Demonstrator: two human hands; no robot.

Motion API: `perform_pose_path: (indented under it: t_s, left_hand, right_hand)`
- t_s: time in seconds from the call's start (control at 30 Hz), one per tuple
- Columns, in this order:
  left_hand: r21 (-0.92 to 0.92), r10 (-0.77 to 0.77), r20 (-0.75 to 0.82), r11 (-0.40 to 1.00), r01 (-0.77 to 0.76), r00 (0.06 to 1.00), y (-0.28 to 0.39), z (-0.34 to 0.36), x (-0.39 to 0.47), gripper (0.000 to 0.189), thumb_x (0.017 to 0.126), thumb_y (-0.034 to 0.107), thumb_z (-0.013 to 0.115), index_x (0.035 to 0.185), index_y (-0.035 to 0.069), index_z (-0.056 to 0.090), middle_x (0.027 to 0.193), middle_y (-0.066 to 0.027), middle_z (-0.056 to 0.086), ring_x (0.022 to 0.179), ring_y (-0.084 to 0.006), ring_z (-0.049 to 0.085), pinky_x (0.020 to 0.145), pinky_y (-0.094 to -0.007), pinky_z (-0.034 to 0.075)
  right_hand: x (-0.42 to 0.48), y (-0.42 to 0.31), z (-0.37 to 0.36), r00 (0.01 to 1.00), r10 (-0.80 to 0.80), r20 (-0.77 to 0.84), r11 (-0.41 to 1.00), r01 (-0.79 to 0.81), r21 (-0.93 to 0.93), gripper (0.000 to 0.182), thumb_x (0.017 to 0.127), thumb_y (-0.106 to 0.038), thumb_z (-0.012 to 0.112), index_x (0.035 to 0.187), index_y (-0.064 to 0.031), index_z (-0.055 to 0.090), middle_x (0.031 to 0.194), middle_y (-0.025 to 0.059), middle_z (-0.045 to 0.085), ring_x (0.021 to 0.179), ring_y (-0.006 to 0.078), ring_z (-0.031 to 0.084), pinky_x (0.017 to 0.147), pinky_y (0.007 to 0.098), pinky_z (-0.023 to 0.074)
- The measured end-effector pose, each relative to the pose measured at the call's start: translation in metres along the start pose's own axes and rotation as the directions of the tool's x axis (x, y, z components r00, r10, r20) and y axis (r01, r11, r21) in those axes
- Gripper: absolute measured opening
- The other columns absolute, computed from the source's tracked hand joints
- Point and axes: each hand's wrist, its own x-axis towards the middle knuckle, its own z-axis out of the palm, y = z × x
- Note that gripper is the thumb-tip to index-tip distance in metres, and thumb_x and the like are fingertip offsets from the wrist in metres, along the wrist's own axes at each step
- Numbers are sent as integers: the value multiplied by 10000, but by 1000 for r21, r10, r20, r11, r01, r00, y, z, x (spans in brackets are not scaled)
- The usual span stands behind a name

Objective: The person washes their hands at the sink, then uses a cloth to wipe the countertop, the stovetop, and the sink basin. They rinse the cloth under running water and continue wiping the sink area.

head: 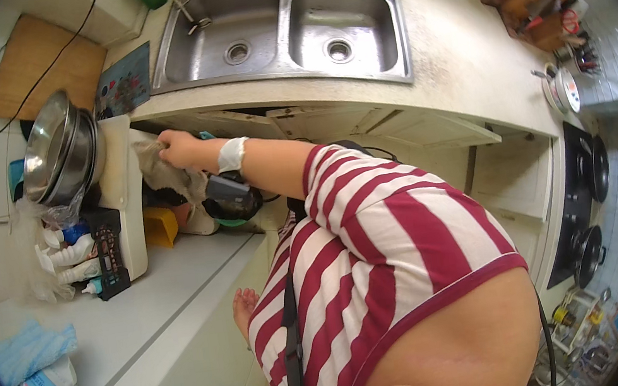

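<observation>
My right hand (179,147) reaches across to the left and grips a greyish-beige cloth (191,185) by its upper edge. The cloth hangs in folds beside the white side (135,216) of a stand bearing bowls. A white band (232,154) wraps my right wrist. Below that forearm is a dark grey and black object (230,194), partly covered; its kind is unclear. My left hand (245,305) hangs low beside the striped shirt, fingers loosely curled and a little apart, with nothing seen in it. The shirt hides part of that hand.
Ahead is a stainless-steel double sink (285,38) with a ladle (198,26). Cabinet doors (440,123) stand ajar beneath the counter. Stacked steel bowls (54,150), a black basket of bottles (109,254) and a yellow dustpan-like item (160,227) are left. A gas hob (571,205) is right.
</observation>
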Motion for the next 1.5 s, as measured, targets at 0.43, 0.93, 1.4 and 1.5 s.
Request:
perform_pose_path:
  t_s: [0.43,0.93,1.4,1.5]
  left_hand:
    - [313,53,354,934,-172,934,60,160,-15,370,964,213,515,1283,38,450,1100,-89,576,958,-166,591,820,-309,515]
    - [547,-18,559,759,-353,829,108,434,-65,345,964,154,514,1277,20,457,1127,-83,583,1001,-155,592,844,-263,497]
    - [670,-101,628,575,-470,772,151,516,11,336,951,157,533,1249,9,488,1116,-68,585,969,-122,586,821,-243,486]
    - [665,-109,640,576,-477,760,158,519,24,324,946,130,533,1243,5,494,1111,-71,587,963,-122,585,821,-240,487]
  right_hand:
    - [-74,75,-270,886,-193,-421,786,-117,-607,351,724,-200,696,1017,-53,572,1017,159,612,980,363,571,857,444,459]
    - [-145,110,-424,994,105,-17,493,-67,-868,278,760,-125,555,1027,-105,631,901,128,669,872,288,653,821,413,469]
    - [-78,122,-613,695,-616,-371,8,-465,-885,138,829,-149,510,917,-144,616,936,65,613,964,230,582,910,414,403]
    - [-54,158,-613,764,-396,-509,41,-539,-841,183,849,-144,499,977,-126,628,1071,112,610,1095,268,550,984,479,391]
